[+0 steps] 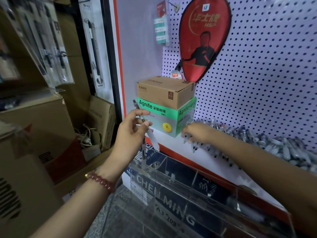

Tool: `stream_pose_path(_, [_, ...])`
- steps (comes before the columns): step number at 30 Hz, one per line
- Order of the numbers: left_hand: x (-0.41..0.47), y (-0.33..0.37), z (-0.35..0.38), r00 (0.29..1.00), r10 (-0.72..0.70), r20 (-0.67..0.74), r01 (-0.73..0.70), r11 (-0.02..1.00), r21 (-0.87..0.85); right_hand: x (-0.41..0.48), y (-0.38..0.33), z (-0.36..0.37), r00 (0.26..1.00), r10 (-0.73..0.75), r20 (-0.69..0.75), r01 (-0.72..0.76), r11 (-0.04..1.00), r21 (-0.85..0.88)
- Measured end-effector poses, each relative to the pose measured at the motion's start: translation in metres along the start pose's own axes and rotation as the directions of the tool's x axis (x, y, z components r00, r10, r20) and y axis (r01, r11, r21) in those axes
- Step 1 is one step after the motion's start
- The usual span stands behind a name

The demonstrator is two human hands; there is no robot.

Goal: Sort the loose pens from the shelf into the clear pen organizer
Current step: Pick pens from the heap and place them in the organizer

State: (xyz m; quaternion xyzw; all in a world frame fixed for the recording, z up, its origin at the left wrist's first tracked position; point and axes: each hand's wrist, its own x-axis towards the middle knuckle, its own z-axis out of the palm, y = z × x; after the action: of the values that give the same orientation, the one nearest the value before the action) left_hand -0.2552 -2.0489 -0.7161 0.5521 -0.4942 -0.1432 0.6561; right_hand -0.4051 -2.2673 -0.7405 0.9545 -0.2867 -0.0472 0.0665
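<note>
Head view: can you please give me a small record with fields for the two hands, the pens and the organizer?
organizer: clear, with compartments, in front of and below the shelf
left hand: holds one pen, tilted with its tip down, above the organizer's left end
right hand: on the pen pile on the shelf; grip too blurred to tell
boxes: brown carton on green box, left of the pile
task state: most pens not yet sorted
</note>
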Motion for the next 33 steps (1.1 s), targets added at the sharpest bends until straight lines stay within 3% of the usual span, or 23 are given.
stream_pose_path(2, [-0.002, 0.001, 0.000, 1.000, -0.004, 0.010, 0.004, 1.000, -0.004, -0.003, 0.003, -0.002, 1.000, 0.004, -0.023, -0.003, 1.000, 0.009])
stream_pose_path(5, [-0.003, 0.004, -0.001, 1.000, -0.012, 0.022, 0.013, 1.000, -0.013, -0.015, 0.003, -0.009, 0.980, 0.027, -0.197, -0.003, 0.992, 0.123])
stream_pose_path(10, [0.000, 0.004, -0.006, 0.998, -0.002, 0.062, 0.001, 1.000, 0.012, -0.056, -0.013, -0.047, 0.893, 0.019, -0.450, 0.131, 0.945, 0.300])
stream_pose_path(14, [-0.002, 0.002, -0.015, 0.995, -0.085, 0.057, 0.090, 0.993, -0.075, -0.090, -0.055, -0.067, 0.648, 0.032, -0.761, 0.345, 0.879, 0.330])
stream_pose_path(16, [-0.003, 0.003, -0.016, 0.988, -0.146, 0.041, 0.150, 0.982, -0.117, -0.095, -0.082, -0.068, 0.530, 0.024, -0.848, 0.451, 0.839, 0.305])
stream_pose_path(19, [-0.004, 0.009, -0.014, 0.978, -0.194, 0.072, 0.204, 0.963, -0.176, -0.095, -0.115, -0.066, 0.444, -0.122, -0.888, 0.538, 0.829, 0.155])
stream_pose_path(22, [-0.006, 0.010, -0.012, 0.968, -0.202, 0.150, 0.238, 0.931, -0.278, -0.090, -0.130, -0.057, 0.458, -0.293, -0.839, 0.561, 0.827, 0.017])
stream_pose_path(26, [-0.007, 0.009, -0.012, 0.980, -0.178, 0.086, 0.196, 0.937, -0.288, -0.083, -0.129, -0.044, 0.574, -0.321, -0.753, 0.596, 0.794, 0.116])
stream_pose_path(27, [-0.006, 0.008, -0.012, 0.985, -0.153, 0.079, 0.169, 0.951, -0.259, -0.082, -0.129, -0.043, 0.626, -0.266, -0.733, 0.604, 0.760, 0.240])
stream_pose_path(29, [-0.004, 0.005, -0.012, 0.992, -0.093, 0.083, 0.108, 0.973, -0.203, -0.082, -0.129, -0.041, 0.679, -0.115, -0.725, 0.636, 0.584, 0.504])
stream_pose_path(32, [-0.003, -0.001, -0.007, 0.993, 0.093, 0.072, -0.092, 0.995, -0.027, -0.078, -0.125, -0.040, 0.628, 0.202, -0.752, 0.636, 0.423, 0.645])
stream_pose_path(33, [-0.004, -0.004, -0.006, 0.985, 0.142, 0.095, -0.144, 0.989, 0.018, -0.076, -0.124, -0.041, 0.648, 0.277, -0.709, 0.604, 0.379, 0.701])
